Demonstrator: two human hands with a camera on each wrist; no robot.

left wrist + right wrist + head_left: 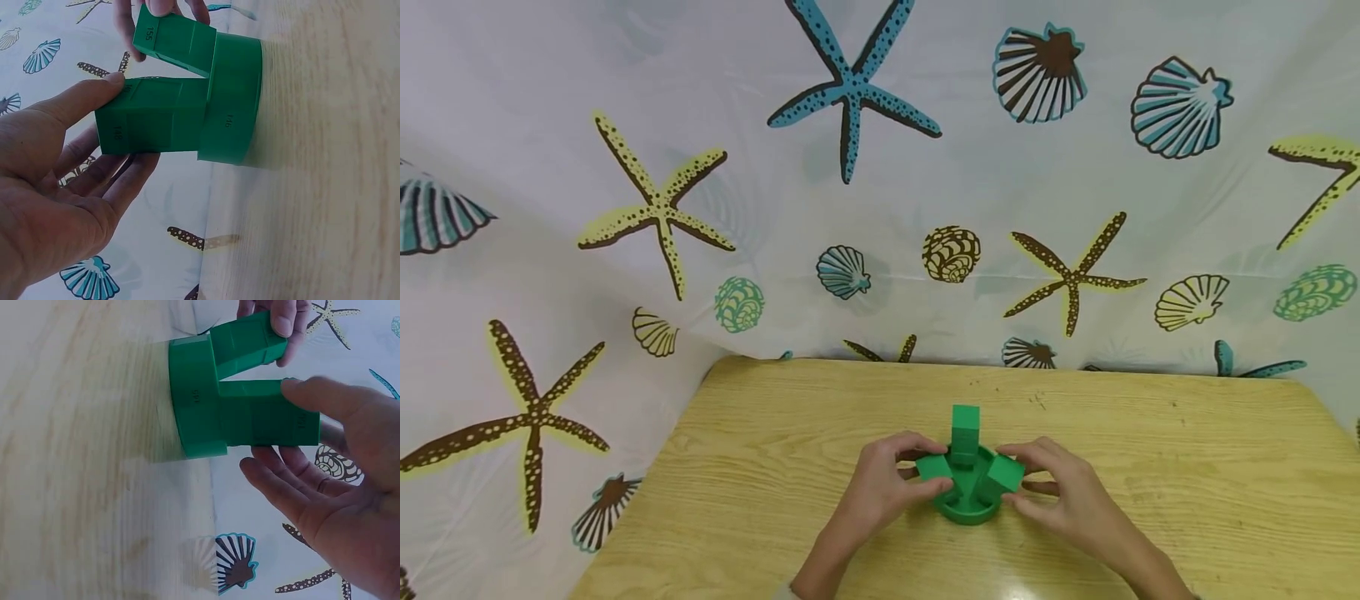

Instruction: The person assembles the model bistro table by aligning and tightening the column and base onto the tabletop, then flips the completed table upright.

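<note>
A round green base (967, 517) with a raised rim stands on the wooden table. Three green blocks rise from it: a left block (934, 468), a right block (1006, 473) and a back block (966, 429). My left hand (883, 483) pinches the left block between thumb and fingers near its top. On the other side my right hand (1067, 492) grips the right block the same way. Both wrist views show the held blocks' lower ends meeting the base (234, 100), and small dark numbers on the green parts. No hand touches the back block.
The wooden table (760, 467) stretches out around the base. Behind it and to the left hangs a pale cloth (895, 308) printed with starfish and shells, meeting the table's back and left edges.
</note>
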